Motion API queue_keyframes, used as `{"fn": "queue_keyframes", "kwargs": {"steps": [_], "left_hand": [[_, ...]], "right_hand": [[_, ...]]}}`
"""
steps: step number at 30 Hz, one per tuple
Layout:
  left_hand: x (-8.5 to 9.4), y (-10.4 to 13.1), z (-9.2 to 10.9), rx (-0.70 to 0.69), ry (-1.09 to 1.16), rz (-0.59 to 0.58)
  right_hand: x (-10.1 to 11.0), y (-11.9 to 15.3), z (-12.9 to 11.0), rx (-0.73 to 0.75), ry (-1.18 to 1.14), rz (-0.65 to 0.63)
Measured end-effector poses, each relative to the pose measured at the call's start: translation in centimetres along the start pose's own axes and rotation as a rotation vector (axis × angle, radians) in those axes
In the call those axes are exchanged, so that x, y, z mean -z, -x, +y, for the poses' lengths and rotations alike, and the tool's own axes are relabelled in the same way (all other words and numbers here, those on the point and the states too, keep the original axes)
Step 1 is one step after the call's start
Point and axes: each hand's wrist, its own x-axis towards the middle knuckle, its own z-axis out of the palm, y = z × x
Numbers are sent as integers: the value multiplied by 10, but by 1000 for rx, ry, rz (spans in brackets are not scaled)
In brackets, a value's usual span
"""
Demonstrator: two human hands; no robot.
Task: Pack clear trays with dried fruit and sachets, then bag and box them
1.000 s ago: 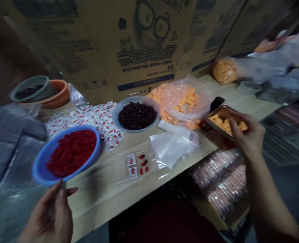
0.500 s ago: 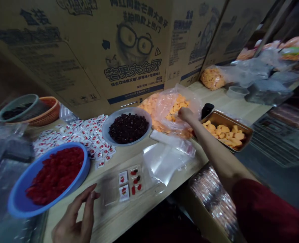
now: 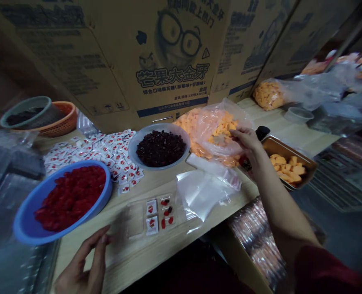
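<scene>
My left hand [image 3: 84,259] hovers over the table's front left, thumb and forefinger near each other with nothing visible between them. To its right lies a clear plastic tray [image 3: 136,228] with compartments. Two white printed sachets [image 3: 152,216] and several small red and dark pieces [image 3: 168,211] sit in it. My right hand [image 3: 246,140] reaches to an opened clear bag of orange pieces [image 3: 226,122]. Its fingertips are pinched together at the bag's opening; what they hold is too small to tell.
Left of the tray stands a blue basin [image 3: 107,192] of red pieces. Behind are a pile of sachets [image 3: 92,157] and a bowl [image 3: 132,155] of dark pieces. Clear plastic sheets [image 3: 196,192] lie right of the tray. A brown box [image 3: 309,165] holds orange pieces. Cartons [image 3: 113,81] wall the back.
My right hand has lifted slightly out of the orange pieces, its fingers now pinched and more visible. My left hand has barely moved. The whole view has shifted a little.
</scene>
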Motion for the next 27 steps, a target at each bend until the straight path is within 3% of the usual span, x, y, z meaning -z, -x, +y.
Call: {"fn": "queue_keyframes", "kwargs": {"steps": [2,4,7,9,12,15,18,21,24,27], "left_hand": [[-11,-2,10,-13,163,-14],[-23,-2,26,-6,353,-47],[-39,-6,44,-23,636,-214],[-45,-13,45,-25,709,-322],[-43,-22,34,11,752,-422],[-36,-29,16,50,778,-437],[-29,-37,-2,52,746,-477],[-24,-47,-14,-1,606,-593],[-23,-56,-20,-135,368,-731],[-29,-57,-22,-256,157,-773]], "right_hand": [[-8,48,-7,49,-298,-145],[-37,107,-13,-7,-540,-320],[-103,200,-24,-225,-736,-518],[-150,254,-33,-336,-818,-640],[-203,307,-49,-376,-863,-742],[-225,323,-56,-329,-805,-781],[-224,320,-46,-207,-729,-876],[-218,314,-26,-53,-572,-801],[-217,313,-13,201,-361,-665],[-220,317,-11,540,-177,-741]]}}
